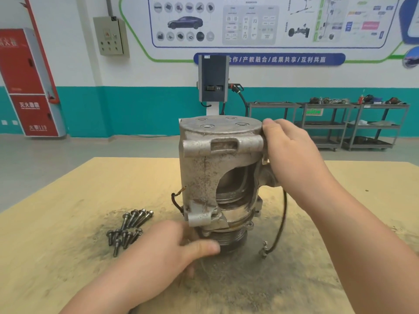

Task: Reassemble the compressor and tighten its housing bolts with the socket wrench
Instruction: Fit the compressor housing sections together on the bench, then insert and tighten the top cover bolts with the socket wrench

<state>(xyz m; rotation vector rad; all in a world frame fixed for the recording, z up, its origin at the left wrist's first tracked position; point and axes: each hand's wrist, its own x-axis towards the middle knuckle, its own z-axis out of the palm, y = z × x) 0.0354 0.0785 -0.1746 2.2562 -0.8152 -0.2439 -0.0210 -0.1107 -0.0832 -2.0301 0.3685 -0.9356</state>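
Observation:
A grey metal compressor [204, 173] stands upright on the wooden table [68, 223], pulley end down, with a cutaway window in its housing showing the inside. My left hand [172, 248] grips the ribbed pulley [229, 240] at its base, thumb across the front. My right hand [288, 150] holds the upper right side of the housing, thumb on the top rim. Several dark housing bolts [128, 230] lie loose in a pile to the left of the compressor. No socket wrench is in view.
A black cable with a metal end fitting [278, 225] hangs from the compressor's right side onto the table. A short frayed wire [176, 198] sticks out on the left. Behind the table stand a charging post [213, 82] and metal shelving carts [328, 125].

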